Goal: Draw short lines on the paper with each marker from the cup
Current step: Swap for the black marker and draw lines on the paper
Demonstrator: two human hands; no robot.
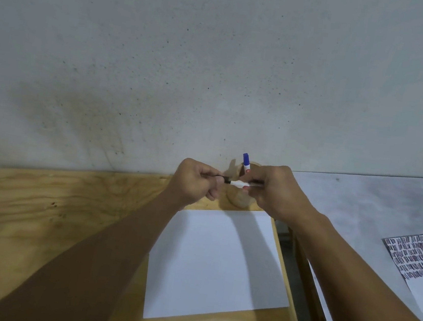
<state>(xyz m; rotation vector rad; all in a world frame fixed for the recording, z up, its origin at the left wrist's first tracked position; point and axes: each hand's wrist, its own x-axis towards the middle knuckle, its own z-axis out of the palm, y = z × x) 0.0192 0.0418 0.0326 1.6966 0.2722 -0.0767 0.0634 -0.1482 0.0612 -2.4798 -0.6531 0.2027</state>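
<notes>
A white sheet of paper (215, 262) lies on the plywood table (51, 220), blank where it shows. Behind it, against the wall, stands a wooden cup (237, 198) with a blue-capped marker (245, 162) sticking up out of it. In front of the cup I hold a white-bodied black marker (239, 183) level. My right hand (273, 192) grips its barrel. My left hand (197, 180) is closed around its black cap (219, 176), just left of the barrel's black tip.
A grey concrete wall rises right behind the table. To the right, past the table's edge, a second sheet (416, 260) covered in rows of short dark and red lines lies on a pale grey surface. A wooden leg or frame (304, 265) runs below the table's right edge.
</notes>
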